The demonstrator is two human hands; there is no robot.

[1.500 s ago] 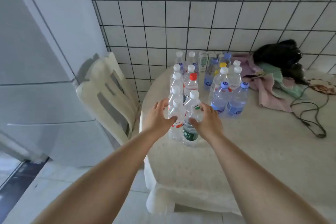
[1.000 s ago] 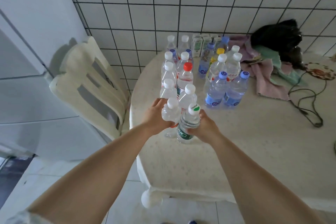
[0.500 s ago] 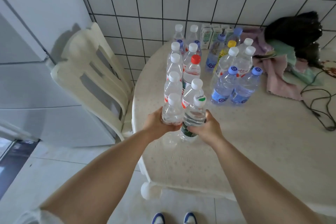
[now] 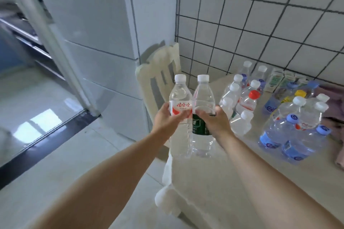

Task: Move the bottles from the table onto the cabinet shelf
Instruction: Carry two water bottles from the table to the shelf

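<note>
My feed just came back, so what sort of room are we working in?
Most likely a home kitchen or dining corner: a tiled wall, a cloth-covered table crowded with water bottles, a pale chair and what looks like a fridge.

Single view only: wide-angle head cam, looking forward and down along both bare forearms, which enter from the bottom edge and converge at frame centre. Nothing to overlap with, no second view. Close range: left hand and right hand sit just below centre, each gripping a clear plastic water bottle. Camera is aimed over the left edge of the cream round table, which fills the lower right. White tiled wall with dark grout runs across the upper right, pale grey cabinet front upper left, glossy white floor tiles lower left. Strong barrel distortion at the edges.
</note>
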